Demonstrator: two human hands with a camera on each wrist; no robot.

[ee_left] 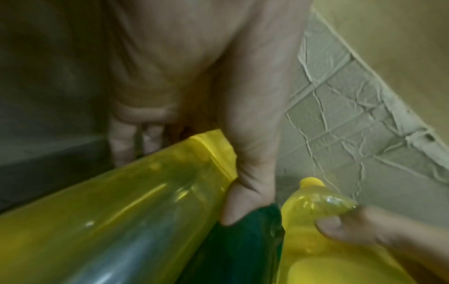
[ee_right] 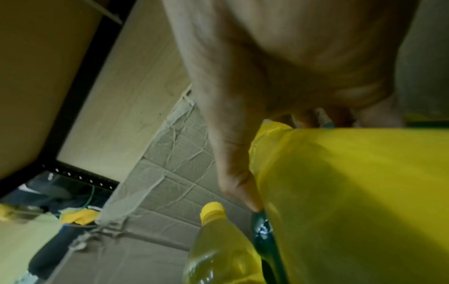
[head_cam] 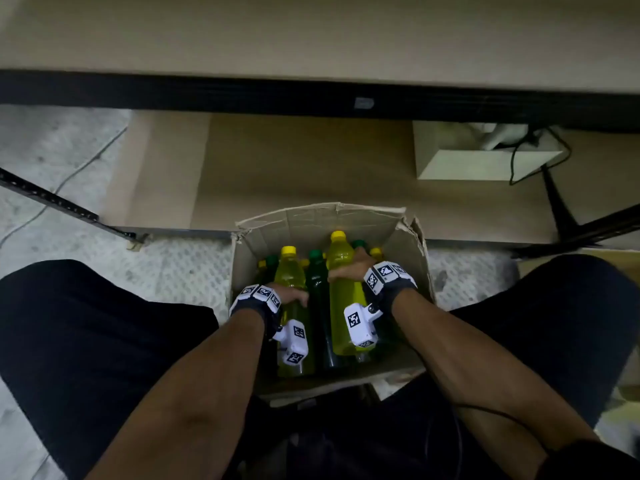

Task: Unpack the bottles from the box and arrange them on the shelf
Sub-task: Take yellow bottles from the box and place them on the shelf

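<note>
An open cardboard box stands on the floor between my knees, holding several upright yellow and dark green bottles. My left hand grips a yellow bottle at the box's left; in the left wrist view the thumb and fingers curl round that bottle. My right hand grips a taller-standing yellow bottle at the right, raised above its neighbours, seen close as the bottle in the right wrist view. A dark green bottle stands between the two.
A low wooden shelf board lies just behind the box, with a black shelf rail and another board above it. A white box with black cables sits on the lower board at right. Metal shelf struts angle in from both sides.
</note>
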